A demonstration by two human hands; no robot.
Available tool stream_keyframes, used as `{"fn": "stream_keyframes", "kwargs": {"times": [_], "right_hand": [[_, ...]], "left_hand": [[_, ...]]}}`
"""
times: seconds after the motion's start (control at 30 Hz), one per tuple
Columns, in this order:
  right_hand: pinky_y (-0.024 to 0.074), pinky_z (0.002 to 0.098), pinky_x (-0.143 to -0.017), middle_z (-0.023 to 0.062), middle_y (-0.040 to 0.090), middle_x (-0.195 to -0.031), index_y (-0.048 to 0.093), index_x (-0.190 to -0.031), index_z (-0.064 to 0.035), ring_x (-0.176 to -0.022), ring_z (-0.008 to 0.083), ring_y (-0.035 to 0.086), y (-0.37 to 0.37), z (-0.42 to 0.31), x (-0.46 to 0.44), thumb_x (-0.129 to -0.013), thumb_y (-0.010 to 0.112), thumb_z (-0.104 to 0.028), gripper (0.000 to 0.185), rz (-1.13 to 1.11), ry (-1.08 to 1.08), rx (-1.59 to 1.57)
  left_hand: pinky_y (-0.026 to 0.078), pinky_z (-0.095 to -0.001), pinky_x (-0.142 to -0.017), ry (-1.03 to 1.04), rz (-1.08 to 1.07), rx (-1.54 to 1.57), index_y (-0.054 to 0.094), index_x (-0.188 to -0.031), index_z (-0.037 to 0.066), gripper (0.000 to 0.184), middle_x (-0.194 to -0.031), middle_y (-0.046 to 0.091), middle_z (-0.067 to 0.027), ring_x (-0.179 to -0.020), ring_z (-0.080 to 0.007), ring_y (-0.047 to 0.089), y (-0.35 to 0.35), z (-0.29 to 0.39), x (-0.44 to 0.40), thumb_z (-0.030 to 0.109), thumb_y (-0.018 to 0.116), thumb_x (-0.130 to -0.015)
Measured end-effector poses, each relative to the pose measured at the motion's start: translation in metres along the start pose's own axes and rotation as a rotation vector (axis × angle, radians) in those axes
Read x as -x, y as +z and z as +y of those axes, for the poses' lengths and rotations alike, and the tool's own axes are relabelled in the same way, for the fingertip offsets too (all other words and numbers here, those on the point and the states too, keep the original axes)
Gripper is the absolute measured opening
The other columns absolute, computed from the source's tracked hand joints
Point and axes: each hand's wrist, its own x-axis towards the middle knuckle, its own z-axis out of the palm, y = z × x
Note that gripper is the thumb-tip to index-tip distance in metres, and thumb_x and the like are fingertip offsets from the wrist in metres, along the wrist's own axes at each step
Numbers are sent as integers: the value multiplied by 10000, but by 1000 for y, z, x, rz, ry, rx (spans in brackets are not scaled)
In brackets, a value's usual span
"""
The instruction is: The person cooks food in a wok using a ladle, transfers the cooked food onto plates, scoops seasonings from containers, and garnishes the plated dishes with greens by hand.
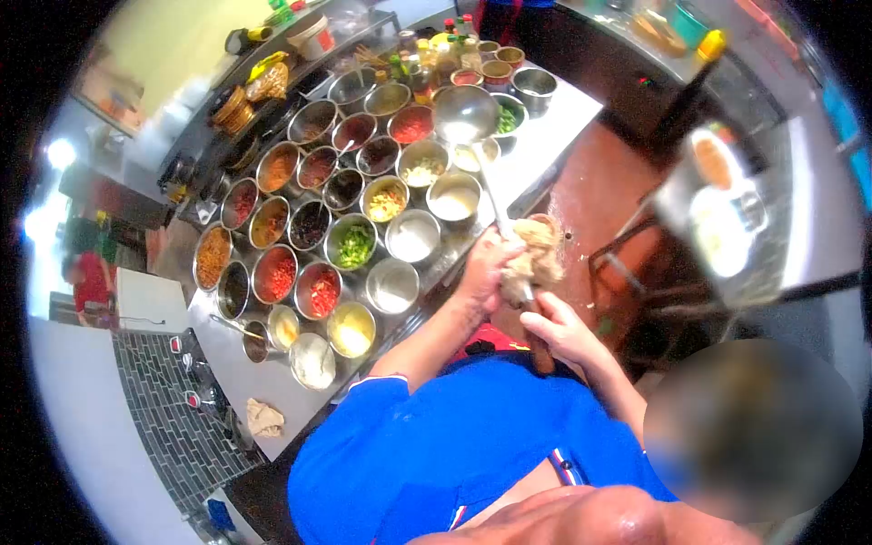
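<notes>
The long ladle (469, 120) is held across the centre of the frame, its round head seen over the metal bowls (533, 102) in the upper middle; whether any rim is touched cannot be told. If the handle is twisted or tipped, a bowl could be knocked there, and anything clinging to the metal could be dripped into the chopped red food (412, 124) or the green food (506, 119). If the hold is loosened, the crumpled cloth (538, 252) could be let slip along the shaft.

The left hand (491, 265), just right of centre, is closed on the cloth where it is bunched against the shaft, and its forearm is slanted up from the lower left. The right hand (565, 329) is set lower and farther right, its fingers curled narrowly around the handle below the cloth. The brown handle end (543, 356) is left jutting beneath, near the blue shirt (454, 413).
</notes>
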Motion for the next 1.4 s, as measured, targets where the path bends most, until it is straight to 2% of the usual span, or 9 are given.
{"fn": "stream_keyframes", "kwargs": {"times": [0.03, 0.3, 0.5, 0.77, 0.83, 0.9, 0.97, 1.07, 1.4], "right_hand": [[497, 289, -719, 40, 618, -938, 574, -1154, -13, -814, 104, 571, 2, -5, -24, -935, 625, -273, 344, -39, -184, 205], [522, 349, -694, 121, 672, -842, 625, -1040, 4, -745, 179, 644, -41, -27, -159, -918, 629, -234, 268, -91, -168, 554], [513, 305, -535, 74, 633, -731, 628, -1012, 4, -613, 128, 616, -121, -37, -262, -923, 607, -186, 210, -40, -12, 461], [508, 294, -512, 76, 644, -798, 624, -997, -24, -613, 126, 610, -219, -124, -448, -920, 604, -191, 185, 66, -251, 626], [515, 304, -526, 83, 656, -780, 643, -987, -30, -592, 132, 617, -232, -144, -495, -911, 615, -205, 193, 126, -593, 667], [511, 301, -569, 95, 667, -774, 656, -983, -24, -670, 145, 648, -236, -199, -497, -906, 615, -220, 215, 174, -326, 755], [505, 292, -571, 100, 675, -802, 657, -995, -22, -703, 151, 659, -259, -205, -541, -907, 610, -218, 220, 211, -591, 847], [525, 347, -673, 159, 691, -896, 660, -999, -5, -767, 233, 679, -246, -273, -546, -885, 623, -216, 243, 190, -345, 742], [510, 384, -783, 170, 667, -933, 655, -1025, -20, -875, 308, 657, -230, -319, -713, -858, 651, -225, 264, 251, -820, 803]], "left_hand": [[566, -327, -783, 53, 50, 16, 548, -1131, 25, 322, -1006, 654, -101, -891, -197, 669, -17, 19, -11, 53, 631, -821], [517, -392, -951, 238, 335, -204, 488, -1248, -86, 484, -1186, 614, -216, -1086, -302, 631, -132, 166, 7, 34, 549, -783], [531, -381, -903, 385, 598, -150, 510, -1236, -61, 514, -1124, 618, -187, -1002, -293, 644, -188, 157, 55, 66, 576, -742], [549, -408, -859, 526, 1001, -154, 447, -1321, -39, 601, -1141, 602, -201, -1009, -307, 635, -124, 144, 25, 58, 574, -741], [552, -399, -849, 579, 1052, -72, 442, -1323, -45, 606, -1149, 596, -206, -998, -306, 638, -100, 141, 2, 61, 577, -742], [553, -396, -844, 546, 984, -60, 444, -1313, -49, 610, -1154, 590, -209, -1001, -307, 635, -102, 137, -13, 86, 591, -736], [554, -393, -841, 521, 940, -59, 446, -1307, -51, 617, -1156, 587, -210, -1002, -307, 634, -102, 133, -27, 105, 601, -731], [554, -388, -840, 519, 975, -111, 447, -1302, -53, 629, -1154, 586, -209, -1004, -306, 633, -87, 136, -47, 125, 611, -721], [553, -371, -844, 472, 1160, -201, 452, -1280, -62, 676, -1149, 585, -209, -1011, -304, 631, -43, 137, -88, 196, 643, -685]]}}
